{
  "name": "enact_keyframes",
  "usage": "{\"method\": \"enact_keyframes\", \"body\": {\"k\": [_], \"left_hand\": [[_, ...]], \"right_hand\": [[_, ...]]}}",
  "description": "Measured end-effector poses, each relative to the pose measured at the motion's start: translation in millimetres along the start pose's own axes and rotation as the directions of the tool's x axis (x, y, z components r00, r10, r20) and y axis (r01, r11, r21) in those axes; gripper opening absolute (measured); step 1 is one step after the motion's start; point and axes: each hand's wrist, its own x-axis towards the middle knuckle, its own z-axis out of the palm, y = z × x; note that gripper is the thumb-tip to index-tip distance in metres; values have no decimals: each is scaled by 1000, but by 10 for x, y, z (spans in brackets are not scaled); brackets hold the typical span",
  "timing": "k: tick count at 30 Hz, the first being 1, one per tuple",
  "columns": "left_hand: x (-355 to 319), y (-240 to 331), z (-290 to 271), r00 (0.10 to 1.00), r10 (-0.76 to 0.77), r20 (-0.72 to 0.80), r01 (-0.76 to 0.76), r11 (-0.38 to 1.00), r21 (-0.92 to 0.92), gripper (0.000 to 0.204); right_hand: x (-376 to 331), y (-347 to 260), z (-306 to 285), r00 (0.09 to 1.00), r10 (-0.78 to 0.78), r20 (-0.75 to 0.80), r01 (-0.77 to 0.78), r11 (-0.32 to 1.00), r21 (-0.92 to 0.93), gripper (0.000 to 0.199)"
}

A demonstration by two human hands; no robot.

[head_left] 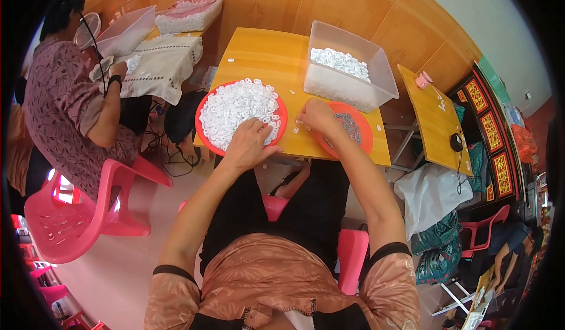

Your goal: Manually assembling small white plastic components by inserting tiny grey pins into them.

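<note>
Mid-frame is a yellow table point(265, 53), with a red basin point(283, 113) left of centre and a smaller red plate point(366, 131) to the right. My left hand point(248, 146), thumb wide, lies over the basin's white pieces point(232, 106); my right hand point(318, 116) is curled by the plate, its grip hidden.

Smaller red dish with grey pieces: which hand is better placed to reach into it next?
Probably the right hand: it is at the left edge of the smaller dish; the left hand is at the white pieces.

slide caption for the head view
Left hand over white pieces in a red basin, right hand at a red dish of grey parts.
</note>
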Motion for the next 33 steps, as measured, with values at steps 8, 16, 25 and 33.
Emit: {"method": "enact_keyframes", "body": {"k": [8, 16, 25, 33], "left_hand": [[7, -27, 10, 998, 50, -33, -50, 999, 13, 47], [37, -30, 26, 997, 60, -51, -59, 998, 25, 50], [57, -118, -11, 991, 111, 75, -109, 994, -25, 49], [64, 13, -146, 967, -102, -235, 75, 990, -121, 28]], "right_hand": [[-65, -396, 97, 925, -277, -261, 320, 937, 141, 14], [22, -545, 234, 968, -250, -18, 249, 968, -18, 24], [76, -512, 220, 949, -307, 76, 316, 933, -173, 23], [-395, -494, 15, 984, -154, -88, 165, 616, 770, 20]]}}
